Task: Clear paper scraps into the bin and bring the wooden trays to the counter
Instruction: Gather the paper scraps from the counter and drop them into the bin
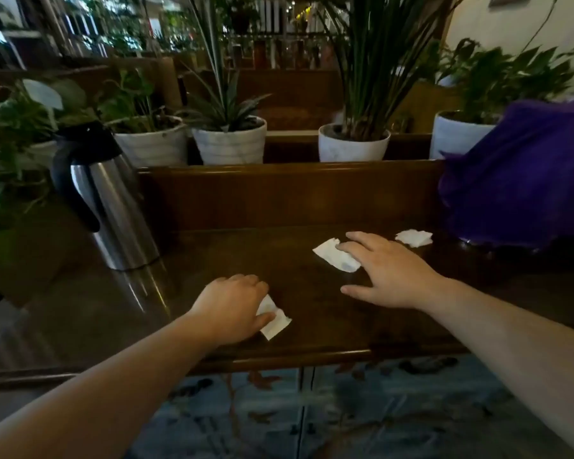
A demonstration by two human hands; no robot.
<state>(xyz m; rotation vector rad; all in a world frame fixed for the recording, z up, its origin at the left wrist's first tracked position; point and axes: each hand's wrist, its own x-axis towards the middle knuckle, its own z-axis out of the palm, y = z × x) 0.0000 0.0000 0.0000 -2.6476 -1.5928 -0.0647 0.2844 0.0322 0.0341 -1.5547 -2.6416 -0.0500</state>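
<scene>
Hands [232,306] [388,276] touch unmarked paper scraps [335,258].

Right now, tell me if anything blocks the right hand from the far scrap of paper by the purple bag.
Nothing visible does. The right hand rests on the middle scrap, and only bare table lies between it and the far scrap. The purple bag sits just beyond that scrap, not in the path.

Two bare forearms reach in from the bottom corners, with no sleeves in view up to the frame edge. The left hand [232,306] and right hand [388,276] wear no gloves, rings, watch or bands. The nails look short and plain. Fine detail of the hands is blurred in the dim light.
</scene>
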